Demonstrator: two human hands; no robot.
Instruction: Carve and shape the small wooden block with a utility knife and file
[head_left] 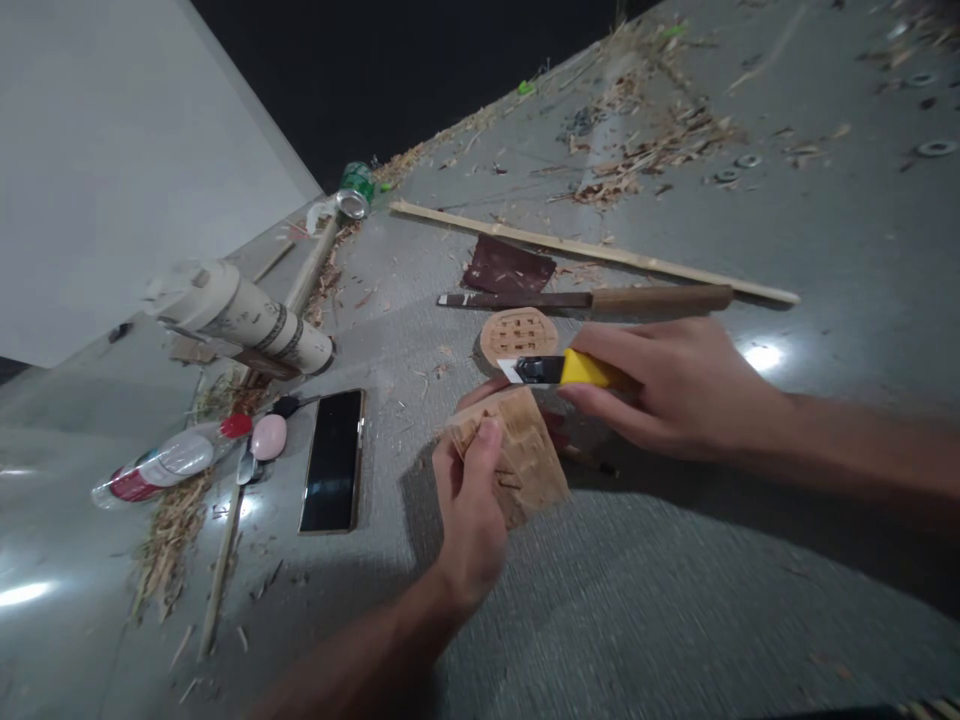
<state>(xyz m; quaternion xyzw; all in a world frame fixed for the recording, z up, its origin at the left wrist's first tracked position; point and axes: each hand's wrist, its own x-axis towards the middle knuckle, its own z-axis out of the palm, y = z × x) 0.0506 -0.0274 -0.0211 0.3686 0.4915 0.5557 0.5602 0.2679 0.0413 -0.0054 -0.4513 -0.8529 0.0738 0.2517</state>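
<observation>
A pale wooden block (529, 455) with carved recesses on its face is gripped in my left hand (474, 500), the thumb pressed on the carved side. My right hand (667, 385) is wrapped round a yellow and black utility knife (581, 368). Its blade points left, just above the block's upper edge; I cannot tell whether it touches the wood. Right behind the blade lies a round wooden piece (519, 330) with a grid of cut slots. Beyond that piece rests a long flat tool with a wooden handle (660, 299), beside a dark red-brown sheet (510, 265).
A phone (332, 460) lies on the grey surface to the left. Past it are a white tumbler (247, 315), a clear bottle (161, 468) and a green can (355, 190). A thin wooden strip (600, 250) crosses behind the tools. Wood shavings (660, 150) and metal washers (936, 149) are scattered farther back.
</observation>
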